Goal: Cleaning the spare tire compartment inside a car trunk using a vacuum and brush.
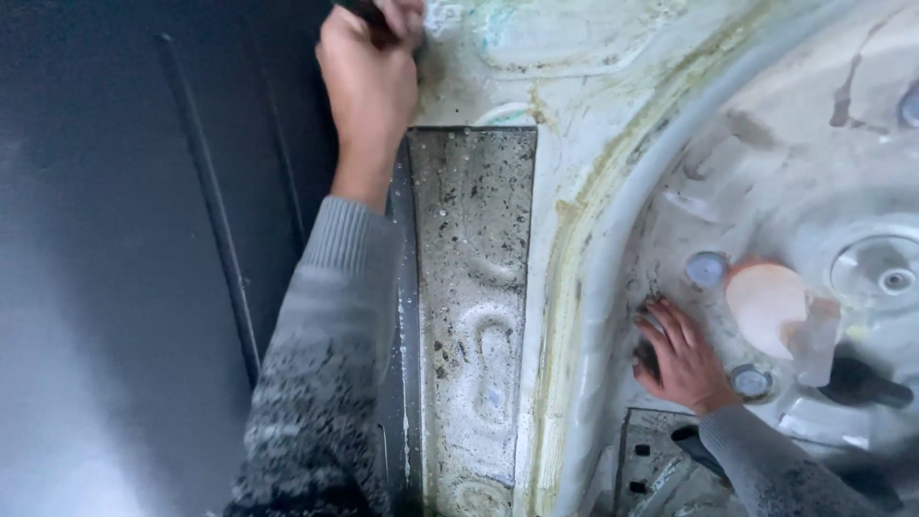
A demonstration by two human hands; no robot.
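Note:
My left hand (369, 72) reaches up to the top edge of the view, closed around a dark handle-like thing (366, 11) that is mostly cut off. It hovers at the border between a dark panel and a pale, stained sheet-metal floor (574, 86). My right hand (678, 356) rests flat with fingers spread on the curved wall of a round metal well (814, 163). Something dark shows under its fingers; I cannot tell what it is. Both arms wear grey knitted sleeves.
A speckled, stamped metal strip (479, 287) runs down the middle. A yellowish sealant seam (574, 249) curves along the well's rim. Inside the well lie a pale pink disc (766, 304), round grey plugs (706, 269), and a circular boss (885, 273). The dark panel (124, 258) fills the left.

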